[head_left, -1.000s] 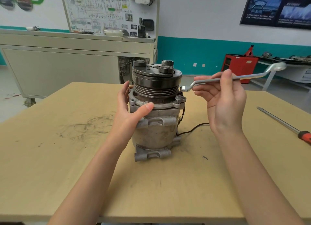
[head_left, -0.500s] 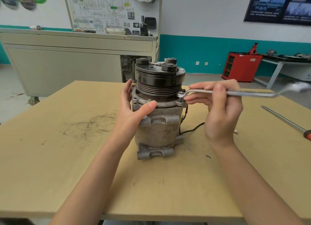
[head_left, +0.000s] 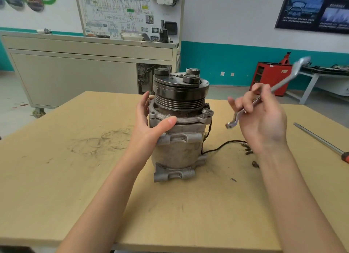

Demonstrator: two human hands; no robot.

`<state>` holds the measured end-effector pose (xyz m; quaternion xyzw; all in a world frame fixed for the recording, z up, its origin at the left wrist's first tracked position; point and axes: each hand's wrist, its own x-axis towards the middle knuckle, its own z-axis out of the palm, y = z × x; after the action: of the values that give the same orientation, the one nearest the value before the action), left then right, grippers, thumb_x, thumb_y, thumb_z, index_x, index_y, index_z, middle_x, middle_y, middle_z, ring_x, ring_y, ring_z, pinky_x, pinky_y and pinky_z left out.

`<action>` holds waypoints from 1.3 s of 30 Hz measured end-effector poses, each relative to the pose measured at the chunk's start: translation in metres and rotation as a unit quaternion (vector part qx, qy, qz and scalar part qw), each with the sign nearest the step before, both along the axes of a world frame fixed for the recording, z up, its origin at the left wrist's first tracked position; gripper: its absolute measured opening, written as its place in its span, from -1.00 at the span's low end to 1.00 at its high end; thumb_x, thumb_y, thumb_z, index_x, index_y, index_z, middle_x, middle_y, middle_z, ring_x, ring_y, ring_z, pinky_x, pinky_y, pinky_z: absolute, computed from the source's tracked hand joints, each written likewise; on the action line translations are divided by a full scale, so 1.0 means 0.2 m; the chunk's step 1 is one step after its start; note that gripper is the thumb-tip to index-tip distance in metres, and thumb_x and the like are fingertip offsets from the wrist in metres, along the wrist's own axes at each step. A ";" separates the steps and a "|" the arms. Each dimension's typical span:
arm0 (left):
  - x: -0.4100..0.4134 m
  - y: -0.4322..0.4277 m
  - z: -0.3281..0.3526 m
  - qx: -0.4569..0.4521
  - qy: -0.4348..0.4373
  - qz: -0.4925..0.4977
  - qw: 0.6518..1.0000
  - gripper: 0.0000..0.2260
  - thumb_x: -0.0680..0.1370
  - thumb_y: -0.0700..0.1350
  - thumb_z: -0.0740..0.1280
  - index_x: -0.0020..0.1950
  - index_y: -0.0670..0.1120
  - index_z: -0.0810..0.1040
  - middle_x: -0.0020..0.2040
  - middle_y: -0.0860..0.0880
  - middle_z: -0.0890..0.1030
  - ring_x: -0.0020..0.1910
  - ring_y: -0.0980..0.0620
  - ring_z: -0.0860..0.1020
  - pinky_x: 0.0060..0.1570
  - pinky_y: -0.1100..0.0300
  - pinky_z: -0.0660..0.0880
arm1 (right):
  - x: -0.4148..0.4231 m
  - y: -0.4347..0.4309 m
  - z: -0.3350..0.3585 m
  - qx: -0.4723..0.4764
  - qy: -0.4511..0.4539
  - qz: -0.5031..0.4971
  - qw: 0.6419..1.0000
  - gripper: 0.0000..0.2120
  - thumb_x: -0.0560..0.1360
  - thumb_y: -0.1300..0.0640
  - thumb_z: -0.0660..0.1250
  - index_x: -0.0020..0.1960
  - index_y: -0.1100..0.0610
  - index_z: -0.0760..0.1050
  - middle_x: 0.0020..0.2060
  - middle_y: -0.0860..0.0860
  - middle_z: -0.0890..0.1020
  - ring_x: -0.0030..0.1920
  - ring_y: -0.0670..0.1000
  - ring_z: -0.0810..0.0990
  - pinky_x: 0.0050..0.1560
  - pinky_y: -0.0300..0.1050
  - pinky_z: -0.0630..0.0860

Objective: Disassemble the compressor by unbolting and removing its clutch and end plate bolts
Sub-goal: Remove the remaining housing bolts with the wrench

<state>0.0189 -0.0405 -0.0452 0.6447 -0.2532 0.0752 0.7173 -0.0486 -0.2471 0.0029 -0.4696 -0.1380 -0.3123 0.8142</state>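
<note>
Half a second back I had the wrench [head_left: 264, 99] lying level with its near ring end against the bolt on the compressor's right flange; now it has swung off, tilted steeply, near end down and clear of the flange, far end raised and blurred with motion.

The table [head_left: 56, 177], tan and scuffed with dark scratch marks to the left, carries everything. On it the compressor [head_left: 179, 150] stands upright on one end near the middle, the grooved clutch pulley [head_left: 180, 95] on top and the end plate flange [head_left: 188, 119] just beneath it. A black wire [head_left: 221, 147] trails from its right side across the table.

My left hand [head_left: 151, 124] is wrapped on the compressor's left side, thumb pressed across the front of the flange, the other fingers curved round the back; I cannot see their tips. My right hand [head_left: 264, 118] is in the air to the right, apart from the compressor, pinching the wrench shank between thumb and curled fingers, with one finger sticking out loosely toward the pulley.

Far right on the table lies a screwdriver [head_left: 321, 141] with a red handle, well apart from the compressor. A few small dark bolts [head_left: 249, 151] lie near the end of the wire, beside my right wrist, and one more [head_left: 255, 164] sits a little nearer to me.
</note>
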 end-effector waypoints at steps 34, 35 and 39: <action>-0.22 -0.18 0.03 0.103 -0.028 0.294 0.950 0.06 0.27 0.31 0.46 0.58 0.01 -0.04 0.53 0.00 0.10 0.51 0.09 0.02 0.51 -0.12 -0.03 | 0.14 -0.44 -0.30 -0.541 0.554 -0.288 0.563 -0.86 0.41 0.13 0.42 -0.10 0.20 0.57 -0.30 0.08 0.53 -0.29 0.07 0.51 -0.27 -0.13 0.43; -0.21 -0.16 0.03 0.115 -0.032 0.290 0.950 0.06 0.26 0.32 0.45 0.58 0.00 -0.04 0.53 0.00 0.11 0.51 0.09 0.03 0.50 -0.16 -0.03 | 0.15 -0.44 -0.31 -0.541 0.556 -0.290 0.561 -0.86 0.41 0.14 0.42 -0.11 0.20 0.55 -0.29 0.07 0.53 -0.28 0.09 0.52 -0.27 -0.14 0.41; -0.18 -0.06 0.05 0.142 -0.046 0.252 0.956 0.07 0.19 0.36 0.41 0.57 0.07 -0.02 0.52 0.07 0.16 0.50 0.10 0.10 0.48 -0.21 0.05 | 0.18 -0.43 -0.34 -0.539 0.569 -0.287 0.551 -0.86 0.39 0.17 0.41 -0.18 0.17 0.46 -0.28 0.07 0.53 -0.29 0.08 0.51 -0.33 -0.16 0.36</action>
<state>-0.0165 -0.0516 -0.0350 0.7785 -0.1237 0.2464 0.5639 -0.0132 -0.3335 -0.0649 -0.9148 0.3537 -0.0642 0.1842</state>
